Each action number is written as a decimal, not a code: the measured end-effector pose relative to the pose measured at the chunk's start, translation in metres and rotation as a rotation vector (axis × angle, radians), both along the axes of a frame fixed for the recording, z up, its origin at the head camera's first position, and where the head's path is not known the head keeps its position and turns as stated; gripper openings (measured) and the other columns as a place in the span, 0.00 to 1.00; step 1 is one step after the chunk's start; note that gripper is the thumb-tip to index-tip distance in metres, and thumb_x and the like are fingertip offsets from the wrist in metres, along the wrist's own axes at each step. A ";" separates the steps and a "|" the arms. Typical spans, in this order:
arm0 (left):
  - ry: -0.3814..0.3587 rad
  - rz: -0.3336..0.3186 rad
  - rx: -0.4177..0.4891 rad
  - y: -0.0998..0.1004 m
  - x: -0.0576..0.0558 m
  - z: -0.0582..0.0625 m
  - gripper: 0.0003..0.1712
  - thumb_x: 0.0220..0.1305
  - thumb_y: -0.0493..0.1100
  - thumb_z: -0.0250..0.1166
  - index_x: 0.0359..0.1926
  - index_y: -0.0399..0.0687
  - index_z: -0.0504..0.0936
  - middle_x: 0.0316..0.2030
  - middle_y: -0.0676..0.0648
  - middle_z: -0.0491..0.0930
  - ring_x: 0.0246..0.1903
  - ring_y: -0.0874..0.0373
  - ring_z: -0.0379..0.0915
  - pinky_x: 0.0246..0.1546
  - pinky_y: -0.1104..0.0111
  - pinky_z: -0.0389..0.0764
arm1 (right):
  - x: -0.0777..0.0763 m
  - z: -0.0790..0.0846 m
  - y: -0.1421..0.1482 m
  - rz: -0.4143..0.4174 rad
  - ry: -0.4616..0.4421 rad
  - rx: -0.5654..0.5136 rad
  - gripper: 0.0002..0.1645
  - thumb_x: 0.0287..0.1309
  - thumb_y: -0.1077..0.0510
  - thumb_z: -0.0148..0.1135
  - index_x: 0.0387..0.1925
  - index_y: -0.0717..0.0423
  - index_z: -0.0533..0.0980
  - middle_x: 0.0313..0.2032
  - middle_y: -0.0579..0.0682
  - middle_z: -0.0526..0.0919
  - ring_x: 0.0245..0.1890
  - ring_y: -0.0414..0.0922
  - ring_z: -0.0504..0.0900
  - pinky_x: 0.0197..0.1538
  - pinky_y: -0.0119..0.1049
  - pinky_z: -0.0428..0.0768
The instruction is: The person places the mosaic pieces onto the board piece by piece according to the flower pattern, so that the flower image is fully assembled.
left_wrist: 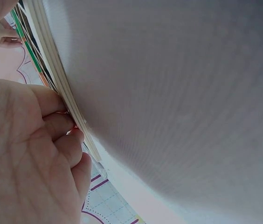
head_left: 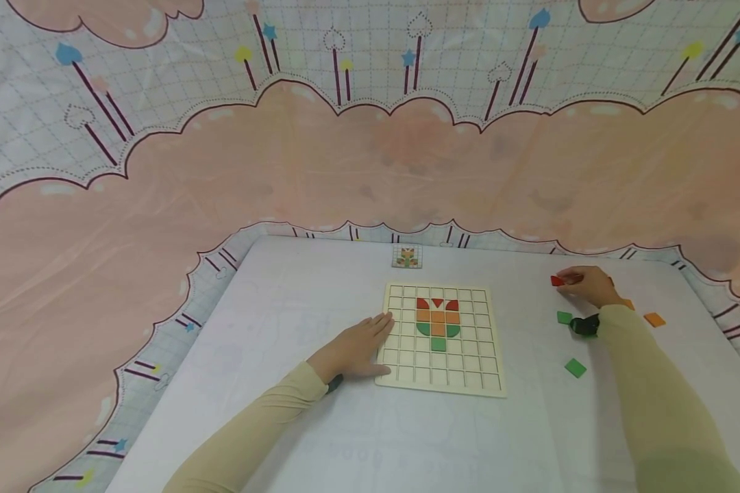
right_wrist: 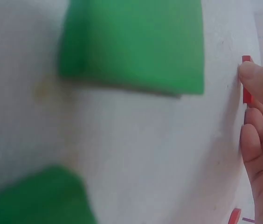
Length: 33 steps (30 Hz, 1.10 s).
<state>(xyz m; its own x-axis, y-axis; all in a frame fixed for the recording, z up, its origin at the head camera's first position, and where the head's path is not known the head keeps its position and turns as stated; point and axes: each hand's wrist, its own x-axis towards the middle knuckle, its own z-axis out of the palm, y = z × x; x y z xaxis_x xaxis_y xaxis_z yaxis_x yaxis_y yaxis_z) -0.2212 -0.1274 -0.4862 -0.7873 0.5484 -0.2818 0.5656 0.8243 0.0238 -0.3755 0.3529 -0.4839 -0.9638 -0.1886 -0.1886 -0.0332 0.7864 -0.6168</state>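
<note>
White tabletop (head_left: pixel 284 294); left wrist view alone shows the left hand's palm (left_wrist: pixel 22 149)

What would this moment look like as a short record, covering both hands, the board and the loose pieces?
Left hand: touches the left edge of the cream, square, gridded board
Right hand: pinches a small flat red piece between its fingers
On board: red, orange and green flat pieces
Beyond board: small square picture card
Loose at right: green flat pieces, orange flat pieces
</note>
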 end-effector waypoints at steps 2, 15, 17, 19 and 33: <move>-0.001 0.001 0.002 0.000 0.000 0.000 0.53 0.62 0.69 0.51 0.74 0.41 0.43 0.75 0.44 0.40 0.74 0.54 0.37 0.74 0.63 0.48 | -0.001 0.000 -0.001 0.017 -0.011 -0.001 0.32 0.56 0.52 0.64 0.56 0.69 0.71 0.48 0.68 0.77 0.47 0.55 0.74 0.40 0.26 0.74; 0.010 -0.005 -0.005 0.001 0.000 0.000 0.53 0.62 0.69 0.51 0.74 0.41 0.43 0.75 0.44 0.41 0.74 0.54 0.37 0.74 0.63 0.49 | -0.004 -0.002 -0.003 0.055 0.014 0.032 0.28 0.56 0.53 0.65 0.52 0.70 0.74 0.42 0.64 0.79 0.40 0.51 0.74 0.35 0.25 0.74; 0.005 -0.001 -0.001 0.001 0.000 0.000 0.53 0.62 0.69 0.51 0.74 0.41 0.44 0.75 0.44 0.41 0.74 0.54 0.37 0.74 0.63 0.49 | -0.003 -0.002 -0.003 0.057 0.024 0.030 0.27 0.56 0.54 0.65 0.51 0.70 0.74 0.41 0.63 0.79 0.39 0.50 0.74 0.34 0.25 0.74; 0.000 0.000 0.002 0.001 0.000 0.000 0.53 0.62 0.69 0.51 0.74 0.41 0.44 0.75 0.44 0.40 0.74 0.54 0.37 0.74 0.63 0.48 | -0.003 -0.002 -0.003 0.055 0.026 0.028 0.26 0.56 0.55 0.64 0.51 0.70 0.75 0.39 0.62 0.79 0.38 0.50 0.73 0.33 0.25 0.74; 0.007 -0.013 0.000 0.000 0.001 0.002 0.53 0.62 0.69 0.50 0.73 0.40 0.44 0.74 0.43 0.42 0.74 0.53 0.38 0.74 0.63 0.49 | 0.007 0.002 -0.008 0.053 0.011 0.025 0.27 0.57 0.55 0.63 0.53 0.70 0.73 0.42 0.64 0.79 0.40 0.52 0.73 0.36 0.24 0.74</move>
